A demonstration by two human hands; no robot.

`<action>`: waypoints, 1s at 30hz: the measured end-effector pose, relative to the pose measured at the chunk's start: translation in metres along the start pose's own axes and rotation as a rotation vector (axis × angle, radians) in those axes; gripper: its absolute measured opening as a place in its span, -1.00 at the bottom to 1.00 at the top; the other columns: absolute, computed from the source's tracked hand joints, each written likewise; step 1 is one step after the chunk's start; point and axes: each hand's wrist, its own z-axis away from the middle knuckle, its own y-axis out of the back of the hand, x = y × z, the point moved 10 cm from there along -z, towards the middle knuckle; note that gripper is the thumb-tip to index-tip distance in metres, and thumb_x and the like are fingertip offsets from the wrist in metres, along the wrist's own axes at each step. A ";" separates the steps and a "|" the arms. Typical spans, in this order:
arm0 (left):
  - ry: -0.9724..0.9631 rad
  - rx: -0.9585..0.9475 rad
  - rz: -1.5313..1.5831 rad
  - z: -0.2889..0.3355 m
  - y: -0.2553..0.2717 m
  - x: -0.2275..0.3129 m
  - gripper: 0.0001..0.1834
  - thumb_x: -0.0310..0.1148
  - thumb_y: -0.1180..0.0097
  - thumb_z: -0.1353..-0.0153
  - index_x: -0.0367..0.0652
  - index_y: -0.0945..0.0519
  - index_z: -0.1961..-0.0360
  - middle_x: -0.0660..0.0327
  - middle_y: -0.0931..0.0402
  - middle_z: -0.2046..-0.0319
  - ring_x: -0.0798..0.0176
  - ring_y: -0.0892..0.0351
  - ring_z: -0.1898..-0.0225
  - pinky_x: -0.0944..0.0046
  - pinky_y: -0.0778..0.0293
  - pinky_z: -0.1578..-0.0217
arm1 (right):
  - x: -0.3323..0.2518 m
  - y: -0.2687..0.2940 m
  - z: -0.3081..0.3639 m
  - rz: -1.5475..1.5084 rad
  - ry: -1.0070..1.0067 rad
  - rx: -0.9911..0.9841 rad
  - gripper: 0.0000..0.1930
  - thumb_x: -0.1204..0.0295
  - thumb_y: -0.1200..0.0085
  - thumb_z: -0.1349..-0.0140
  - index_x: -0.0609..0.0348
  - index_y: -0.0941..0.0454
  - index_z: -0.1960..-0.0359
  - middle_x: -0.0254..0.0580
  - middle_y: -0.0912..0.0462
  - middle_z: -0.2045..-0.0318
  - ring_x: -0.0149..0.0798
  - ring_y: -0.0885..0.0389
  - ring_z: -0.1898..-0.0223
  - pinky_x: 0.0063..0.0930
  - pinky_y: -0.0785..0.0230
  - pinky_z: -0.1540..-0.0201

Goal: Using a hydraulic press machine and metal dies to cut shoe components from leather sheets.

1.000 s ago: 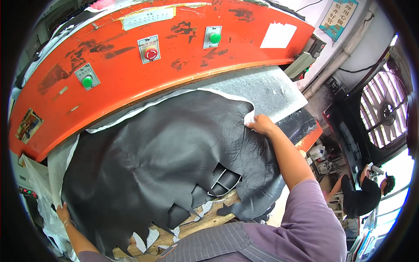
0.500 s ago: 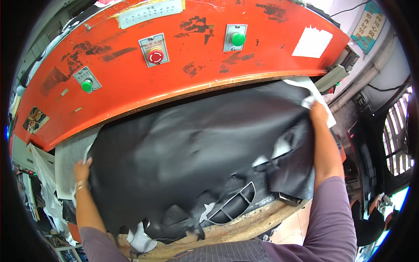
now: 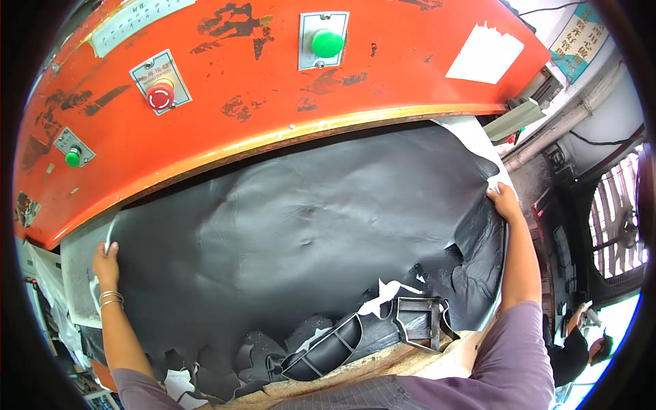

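A large black leather sheet with a pale underside lies spread across the machine bed, its near edge ragged with cut-outs. My left hand grips its left edge, fingers closed. At the far right corner my right hand pinches the right edge, where a bit of the white underside shows. Near me, along the torn edge, rest two metal cutting dies: a curved, half-moon one with crossbars, and a boxy one to its right. White-backed scraps stick up beside them.
Beyond the sheet stands an orange press beam bearing a red stop button and green buttons. The bed's worn front edge runs close to my body. Another person is at the far right.
The sheet is pulled wider and flatter, its right side unfolded. My right hand has come nearer and slightly right, my left hand further left. The boxy die is now uncovered. The view has shifted.
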 end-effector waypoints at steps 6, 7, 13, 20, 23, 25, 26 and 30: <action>0.335 0.028 -0.331 -0.057 0.003 -0.151 -0.31 0.18 0.01 -0.19 -0.23 -0.48 -0.08 -0.10 -0.48 -0.04 -0.19 -0.43 -0.08 -0.03 -0.31 -0.08 | -0.143 -0.051 -0.008 0.142 0.204 0.064 -0.64 0.15 -0.07 -0.21 0.28 -0.44 0.36 0.24 -0.58 0.38 0.26 -0.54 0.24 -0.02 -0.35 0.19; 0.405 -0.170 -0.222 -0.056 -0.024 -0.164 -0.28 0.20 0.02 -0.19 -0.21 -0.45 -0.13 -0.11 -0.44 -0.09 -0.16 -0.39 -0.14 -0.02 -0.27 -0.14 | -0.175 -0.047 -0.001 0.188 0.230 0.108 -0.63 0.13 -0.04 -0.24 0.26 -0.40 0.38 0.28 -0.55 0.43 0.28 -0.51 0.29 -0.01 -0.32 0.23; 0.107 0.043 -0.124 -0.047 0.021 -0.222 -0.39 0.11 -0.10 -0.18 -0.38 -0.47 0.45 -0.05 -0.43 0.54 0.02 -0.33 0.47 0.06 -0.31 0.30 | -0.192 -0.071 -0.024 0.473 0.155 0.005 -0.65 0.13 0.18 -0.32 0.15 -0.49 0.24 0.16 -0.64 0.37 0.18 -0.61 0.26 0.05 -0.40 0.21; -0.135 -0.123 0.260 -0.001 0.004 -0.006 -0.67 -0.19 -0.18 -0.17 -0.29 -0.53 0.47 0.06 -0.51 0.56 0.21 -0.46 0.50 0.23 -0.39 0.39 | -0.013 0.041 -0.032 0.587 -0.385 0.087 -0.51 -0.05 0.22 -0.30 0.01 -0.48 -0.03 0.08 -0.56 0.01 0.09 -0.51 -0.06 -0.01 -0.35 -0.01; -0.060 -0.204 0.134 0.013 0.029 0.042 -0.60 -0.09 -0.19 -0.16 -0.29 -0.50 0.44 0.03 -0.52 0.54 0.14 -0.48 0.49 0.22 -0.40 0.37 | 0.032 0.010 -0.034 0.438 -0.300 0.030 -0.36 -0.13 0.31 -0.32 0.24 -0.51 0.05 0.27 -0.53 0.04 0.19 -0.44 -0.09 -0.03 -0.26 -0.09; -0.039 -0.281 0.118 0.012 0.024 0.033 -0.58 -0.08 -0.21 -0.14 -0.29 -0.50 0.44 0.05 -0.50 0.56 0.17 -0.46 0.50 0.24 -0.39 0.39 | 0.095 0.024 -0.040 0.291 -0.208 0.111 -0.31 -0.14 0.28 -0.32 0.39 -0.54 0.18 0.36 -0.56 0.16 0.19 -0.51 0.00 -0.09 -0.29 -0.02; 0.024 -0.449 0.099 0.016 0.024 0.013 -0.62 -0.13 -0.24 -0.12 -0.28 -0.48 0.46 0.10 -0.46 0.58 0.22 -0.41 0.51 0.26 -0.37 0.40 | 0.086 0.009 -0.038 0.274 -0.190 0.092 -0.31 -0.14 0.28 -0.32 0.39 -0.54 0.18 0.36 -0.56 0.16 0.19 -0.51 0.00 -0.09 -0.29 -0.02; -0.014 -0.596 0.132 0.032 0.022 -0.014 -0.70 -0.32 -0.29 -0.05 -0.24 -0.39 0.51 0.22 -0.33 0.61 0.32 -0.26 0.53 0.27 -0.29 0.46 | 0.056 -0.013 -0.018 -0.116 -0.202 0.115 -0.29 -0.18 0.18 -0.28 0.40 -0.51 0.12 0.21 -0.58 0.22 -0.02 -0.53 0.14 -0.31 -0.30 0.06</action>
